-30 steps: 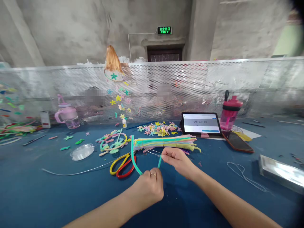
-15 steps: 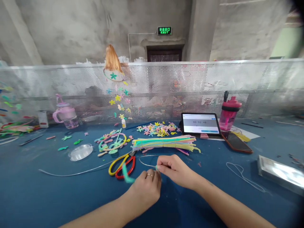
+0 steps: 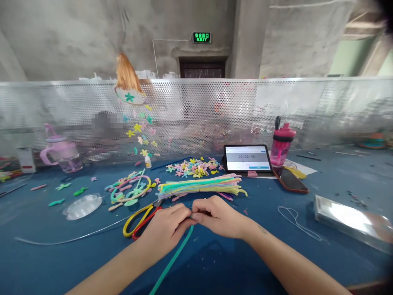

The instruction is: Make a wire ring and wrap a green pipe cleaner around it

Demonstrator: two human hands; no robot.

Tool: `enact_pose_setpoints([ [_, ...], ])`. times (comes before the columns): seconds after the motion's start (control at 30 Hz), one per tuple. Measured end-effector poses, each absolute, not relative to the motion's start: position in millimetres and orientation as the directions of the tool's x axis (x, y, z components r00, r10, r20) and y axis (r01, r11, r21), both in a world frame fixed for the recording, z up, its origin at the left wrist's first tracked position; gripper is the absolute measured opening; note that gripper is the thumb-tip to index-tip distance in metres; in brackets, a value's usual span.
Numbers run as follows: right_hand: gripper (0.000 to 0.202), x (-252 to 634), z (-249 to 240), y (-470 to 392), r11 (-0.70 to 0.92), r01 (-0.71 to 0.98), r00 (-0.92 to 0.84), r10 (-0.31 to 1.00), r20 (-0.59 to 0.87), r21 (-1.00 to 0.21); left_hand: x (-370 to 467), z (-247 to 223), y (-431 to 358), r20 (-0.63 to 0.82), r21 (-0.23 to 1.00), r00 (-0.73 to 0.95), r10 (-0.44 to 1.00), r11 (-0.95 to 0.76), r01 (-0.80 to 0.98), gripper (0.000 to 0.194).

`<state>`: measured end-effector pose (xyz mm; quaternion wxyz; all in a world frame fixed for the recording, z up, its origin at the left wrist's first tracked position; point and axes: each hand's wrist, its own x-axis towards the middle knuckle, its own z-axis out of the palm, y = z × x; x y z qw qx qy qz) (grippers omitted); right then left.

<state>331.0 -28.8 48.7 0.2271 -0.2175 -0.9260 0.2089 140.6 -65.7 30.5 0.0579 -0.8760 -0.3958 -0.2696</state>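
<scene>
My left hand [image 3: 166, 229] and my right hand [image 3: 216, 217] meet fingertip to fingertip over the blue table [image 3: 61, 258]. Both pinch one end of a teal pipe cleaner [image 3: 173, 260], which trails down toward me between my forearms. A thin wire ring seen earlier is hidden behind the fingers. Just beyond the hands lies a bundle of pastel pipe cleaners [image 3: 201, 185]. Yellow-and-red scissors [image 3: 139, 216] lie left of my left hand.
A tablet [image 3: 247, 157], a pink bottle [image 3: 281, 143] and a phone [image 3: 290, 180] stand back right. Foam flower pieces [image 3: 192, 167], a clear plastic lid [image 3: 83, 206], a pink cup [image 3: 61, 149] and a metal bar [image 3: 353, 219] lie around. A perforated metal screen [image 3: 276, 106] closes the far edge.
The teal pipe cleaner, curved up to the left before, now hangs down toward me. My hands have closed together, and the view has shifted right.
</scene>
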Motion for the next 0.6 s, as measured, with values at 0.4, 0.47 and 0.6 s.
enact_pose_setpoints([
  [0.4, 0.036, 498.5, 34.5, 125.0, 0.401, 0.915, -0.337, 0.815, 0.472, -0.039, 144.7, 8.2, -40.3, 0.788, -0.204, 0.542, 0.292, -0.707, 0.677, 0.013],
  [0.47, 0.042, 535.5, 12.2, 147.0, 0.324, 0.946, -0.297, 0.865, 0.404, 0.002, 145.4, 6.0, -40.7, 0.795, -0.21, 0.539, 0.279, -0.706, 0.676, 0.016],
  [0.6, 0.055, 574.7, -22.0, 176.4, 0.234, 0.969, -0.245, 0.925, 0.29, 0.075, 145.0, 1.3, -34.6, 0.791, -0.174, 0.531, 0.304, -0.721, 0.671, 0.025],
])
